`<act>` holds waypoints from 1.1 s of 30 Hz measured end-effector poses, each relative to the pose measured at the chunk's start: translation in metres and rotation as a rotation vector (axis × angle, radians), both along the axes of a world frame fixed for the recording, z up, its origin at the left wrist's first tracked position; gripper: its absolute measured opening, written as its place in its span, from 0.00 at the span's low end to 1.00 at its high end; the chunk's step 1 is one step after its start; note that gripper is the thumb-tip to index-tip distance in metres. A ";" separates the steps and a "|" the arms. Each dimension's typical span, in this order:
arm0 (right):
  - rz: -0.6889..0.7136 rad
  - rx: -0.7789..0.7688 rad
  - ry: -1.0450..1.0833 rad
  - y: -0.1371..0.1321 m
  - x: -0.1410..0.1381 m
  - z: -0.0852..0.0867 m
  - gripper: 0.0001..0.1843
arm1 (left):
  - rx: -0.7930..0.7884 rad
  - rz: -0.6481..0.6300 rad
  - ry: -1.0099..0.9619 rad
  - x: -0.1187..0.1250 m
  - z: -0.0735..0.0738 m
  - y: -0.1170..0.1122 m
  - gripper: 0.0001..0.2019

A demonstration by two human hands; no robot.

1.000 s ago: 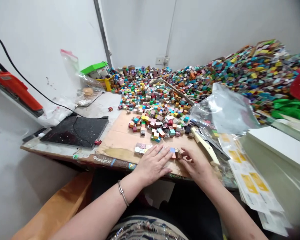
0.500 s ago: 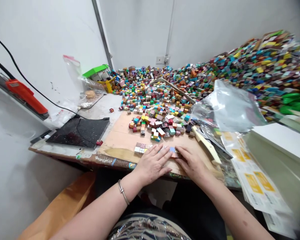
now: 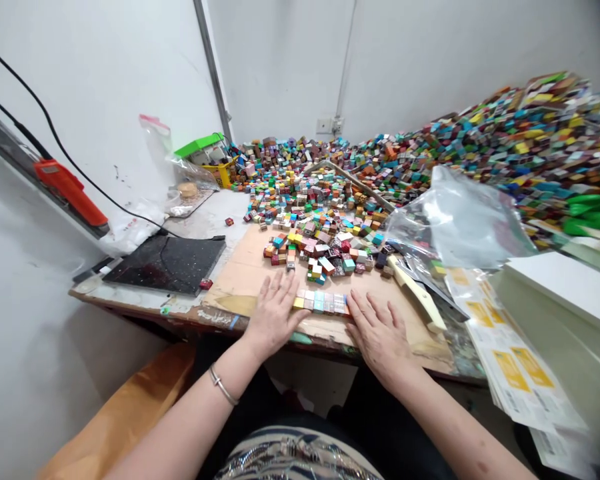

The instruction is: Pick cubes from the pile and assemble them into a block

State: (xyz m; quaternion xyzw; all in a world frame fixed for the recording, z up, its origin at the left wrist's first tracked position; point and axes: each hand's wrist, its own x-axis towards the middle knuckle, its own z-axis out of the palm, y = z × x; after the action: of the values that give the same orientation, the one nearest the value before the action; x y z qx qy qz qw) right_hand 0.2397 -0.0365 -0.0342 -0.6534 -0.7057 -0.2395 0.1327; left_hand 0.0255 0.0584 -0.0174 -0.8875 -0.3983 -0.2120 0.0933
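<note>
Across the frame, a worn worktop [image 3: 215,207], back part buried under a big heap of multicolored blocks [image 3: 480,140], rising highest at right. Near edge carries a plain wooden board [image 3: 240,267]. Clear plastic bag [image 3: 473,217] lies right of the board, against the heap; black speckled slab [image 3: 173,263] sits left. All these unchanged vs earlier frames, apart from a slight view shift.

Right hand [image 3: 380,333] is at right end of the row, fingers extended and spread, not pinching; half a second ago they were bunched closer together there. Left hand [image 3: 275,310] lies flat at left end, fingers extended, slightly apart, gripping nothing; earlier it covered the row's middle, so it has slid left.

Cream-handled tool [image 3: 417,293] rests at right of board, same spot. Row of blocks [image 3: 325,302] lies near the board's front edge, between the hands. Middle now uncovered, showing white, pale blue and grayish tops; left end, visible before, now hidden by the left hand. Small red block [image 3: 206,284] beside slab, unmoved.
</note>
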 end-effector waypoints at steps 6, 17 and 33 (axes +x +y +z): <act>-0.001 -0.030 -0.027 0.001 0.000 -0.002 0.23 | -0.164 0.169 -0.072 -0.036 -0.002 0.021 0.31; -0.024 -0.044 0.053 0.005 -0.024 0.015 0.29 | -0.266 0.180 -0.095 -0.039 -0.011 0.026 0.30; -0.002 -0.056 0.075 0.013 -0.041 0.012 0.30 | -0.297 0.179 -0.060 -0.038 -0.007 0.022 0.29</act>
State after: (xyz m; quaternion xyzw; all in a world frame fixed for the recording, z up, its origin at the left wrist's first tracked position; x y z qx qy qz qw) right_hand 0.1984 -0.0234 -0.0222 -0.6659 -0.7062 -0.1953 0.1404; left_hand -0.0128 0.0804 -0.0244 -0.8458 -0.5052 -0.1683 -0.0322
